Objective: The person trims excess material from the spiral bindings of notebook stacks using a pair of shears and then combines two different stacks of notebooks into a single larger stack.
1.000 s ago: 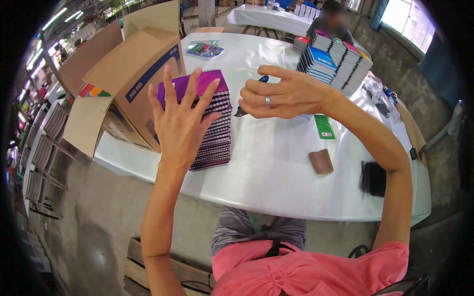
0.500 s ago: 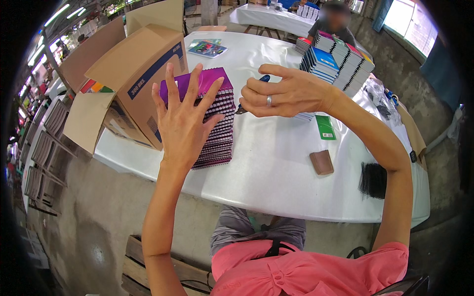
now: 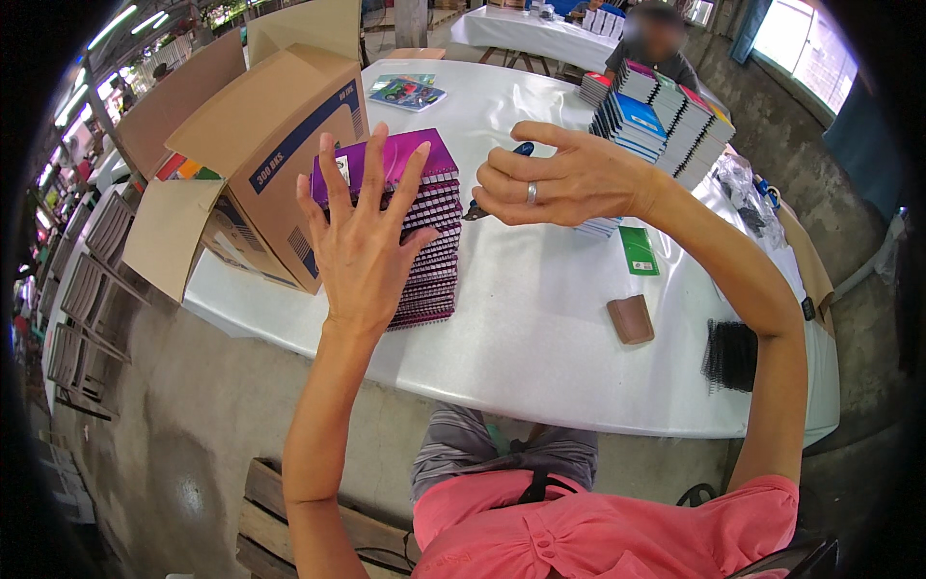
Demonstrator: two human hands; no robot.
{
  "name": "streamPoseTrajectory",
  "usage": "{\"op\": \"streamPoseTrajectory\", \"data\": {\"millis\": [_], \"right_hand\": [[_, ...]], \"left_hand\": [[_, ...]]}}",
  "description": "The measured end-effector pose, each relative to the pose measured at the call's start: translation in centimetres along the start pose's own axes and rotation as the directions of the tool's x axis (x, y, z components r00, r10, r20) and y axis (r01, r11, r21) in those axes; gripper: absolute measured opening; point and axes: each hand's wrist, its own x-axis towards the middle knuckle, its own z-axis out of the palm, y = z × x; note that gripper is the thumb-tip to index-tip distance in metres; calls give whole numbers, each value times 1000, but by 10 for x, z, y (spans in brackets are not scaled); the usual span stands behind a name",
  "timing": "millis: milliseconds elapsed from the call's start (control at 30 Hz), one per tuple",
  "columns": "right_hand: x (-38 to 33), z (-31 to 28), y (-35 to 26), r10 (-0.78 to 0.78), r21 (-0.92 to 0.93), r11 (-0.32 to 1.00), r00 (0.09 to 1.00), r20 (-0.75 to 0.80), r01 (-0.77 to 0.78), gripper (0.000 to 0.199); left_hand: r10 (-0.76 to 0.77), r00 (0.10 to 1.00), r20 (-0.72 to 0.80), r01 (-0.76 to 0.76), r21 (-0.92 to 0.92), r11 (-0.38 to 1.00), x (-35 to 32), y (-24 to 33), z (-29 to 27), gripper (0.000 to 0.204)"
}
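A tall stack of purple spiral-bound notebooks (image 3: 431, 154) stands on the white-covered table in front of me, its wire bindings facing right. My left hand (image 3: 365, 227) rests against the top and near side of this stack, fingers spread wide. Just right of the bindings, my right hand (image 3: 564, 179) is closed around small blue-handled pliers (image 3: 522, 150). Their dark jaws point toward the wire coils near the upper part of the stack; whether they touch the wire I cannot tell. My palm and fingers hide most of the handles.
An open cardboard box (image 3: 289, 135) stands left of the stack. Rightward lie a green booklet (image 3: 639, 251), a brown block-like piece (image 3: 631, 319) and black wire coils (image 3: 730, 355). Tall notebook stacks (image 3: 666, 121) rise at the far right, a person (image 3: 656, 43) behind them. Thin colourful booklets (image 3: 407, 94) lie farther back.
Both hands have shifted only slightly, the right one a little up and rightward with the pliers. The left hand stays spread on the stack.
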Motion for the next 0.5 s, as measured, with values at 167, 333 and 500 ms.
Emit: {"op": "streamPoseTrajectory", "data": {"millis": [167,333,500], "right_hand": [[2,2,-2,-29,-48,998,1000,2,29,36],[4,0,-3,-77,-86,993,997,19,79,35],[5,-1,-2,-89,-16,996,996,4,89,32]], "left_hand": [[-13,1000,10,12,9,1000,-1,0,2,97],[-1,1000,1,1,15,1000,-1,-1,3,97],[-6,1000,3,6,5,1000,0,0,3,96]]}}
